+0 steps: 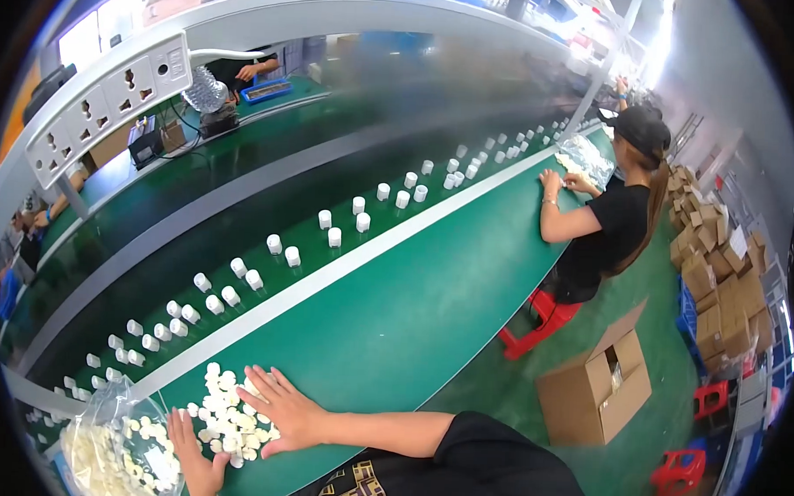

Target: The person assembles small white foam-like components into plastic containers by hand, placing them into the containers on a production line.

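Note:
A loose heap of small cream-white round plastic pieces point(228, 413) lies on the green tabletop point(359, 325). Around its left side stands my left hand point(196, 455), fingers stretched out and thumb apart. From the right my right hand point(286, 412) lies over the heap's edge, its fingers spread. Neither hand is closed round a piece. Beside my left hand a clear plastic bag point(101, 448) lies open, with many more of the same pieces in it.
Past a pale rail point(326, 267), small white cylindrical parts point(334, 237) stand in rows on a dark green conveyor. A co-worker in black point(622, 195) sits farther along the bench. An open cardboard box point(598, 377) and red stools point(543, 323) stand on the floor. A socket strip point(109, 107) hangs upper left.

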Demonstrator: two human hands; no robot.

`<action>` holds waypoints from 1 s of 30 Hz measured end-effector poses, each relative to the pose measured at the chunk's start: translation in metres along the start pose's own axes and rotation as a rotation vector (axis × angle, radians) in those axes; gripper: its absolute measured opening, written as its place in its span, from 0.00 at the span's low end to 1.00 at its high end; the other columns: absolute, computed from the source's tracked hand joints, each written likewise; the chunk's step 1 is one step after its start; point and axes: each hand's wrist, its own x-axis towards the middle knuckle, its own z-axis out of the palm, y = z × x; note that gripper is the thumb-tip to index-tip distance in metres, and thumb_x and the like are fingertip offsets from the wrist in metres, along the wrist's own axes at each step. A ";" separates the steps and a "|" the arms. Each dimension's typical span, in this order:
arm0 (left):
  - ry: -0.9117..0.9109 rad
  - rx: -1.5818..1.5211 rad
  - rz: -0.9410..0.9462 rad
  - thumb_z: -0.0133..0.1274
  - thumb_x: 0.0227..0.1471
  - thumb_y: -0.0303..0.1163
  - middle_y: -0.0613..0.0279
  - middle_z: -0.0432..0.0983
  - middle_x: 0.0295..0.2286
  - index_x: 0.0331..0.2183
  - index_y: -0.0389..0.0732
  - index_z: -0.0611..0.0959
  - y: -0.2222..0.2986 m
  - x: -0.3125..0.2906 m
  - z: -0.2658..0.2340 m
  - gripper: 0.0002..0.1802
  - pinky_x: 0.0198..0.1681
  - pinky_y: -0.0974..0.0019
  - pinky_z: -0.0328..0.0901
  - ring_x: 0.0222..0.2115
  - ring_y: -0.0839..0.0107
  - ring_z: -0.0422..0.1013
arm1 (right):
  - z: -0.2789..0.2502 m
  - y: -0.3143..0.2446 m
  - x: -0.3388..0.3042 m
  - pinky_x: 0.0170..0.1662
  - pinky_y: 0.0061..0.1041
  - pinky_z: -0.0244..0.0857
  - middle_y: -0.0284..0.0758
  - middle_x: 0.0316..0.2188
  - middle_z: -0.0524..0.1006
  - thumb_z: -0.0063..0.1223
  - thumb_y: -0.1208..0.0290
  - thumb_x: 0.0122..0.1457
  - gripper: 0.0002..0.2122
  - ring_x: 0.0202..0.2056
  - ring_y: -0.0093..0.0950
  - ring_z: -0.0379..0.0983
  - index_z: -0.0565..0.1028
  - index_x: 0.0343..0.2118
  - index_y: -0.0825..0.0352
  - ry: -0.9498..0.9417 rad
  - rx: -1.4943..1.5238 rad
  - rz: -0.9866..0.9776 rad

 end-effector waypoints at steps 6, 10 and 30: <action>0.032 0.045 0.068 0.57 0.41 0.78 0.35 0.43 0.70 0.70 0.37 0.55 0.006 -0.020 0.027 0.71 0.71 0.36 0.40 0.71 0.36 0.40 | -0.001 0.004 0.014 0.74 0.56 0.29 0.59 0.74 0.36 0.71 0.40 0.43 0.62 0.74 0.57 0.32 0.44 0.74 0.66 -0.123 0.015 0.003; 0.074 0.112 0.047 0.56 0.38 0.81 0.34 0.41 0.70 0.70 0.37 0.55 0.014 -0.008 0.034 0.74 0.70 0.34 0.40 0.71 0.35 0.39 | 0.003 0.010 0.019 0.74 0.56 0.28 0.59 0.74 0.36 0.73 0.42 0.41 0.64 0.74 0.57 0.32 0.44 0.74 0.66 -0.099 0.039 -0.031; 0.003 0.073 0.137 0.51 0.42 0.83 0.27 0.42 0.69 0.70 0.37 0.54 0.043 0.028 0.050 0.72 0.69 0.36 0.46 0.69 0.32 0.44 | -0.012 0.044 0.022 0.74 0.55 0.30 0.59 0.73 0.42 0.68 0.40 0.44 0.58 0.74 0.56 0.35 0.52 0.71 0.71 -0.164 0.038 -0.151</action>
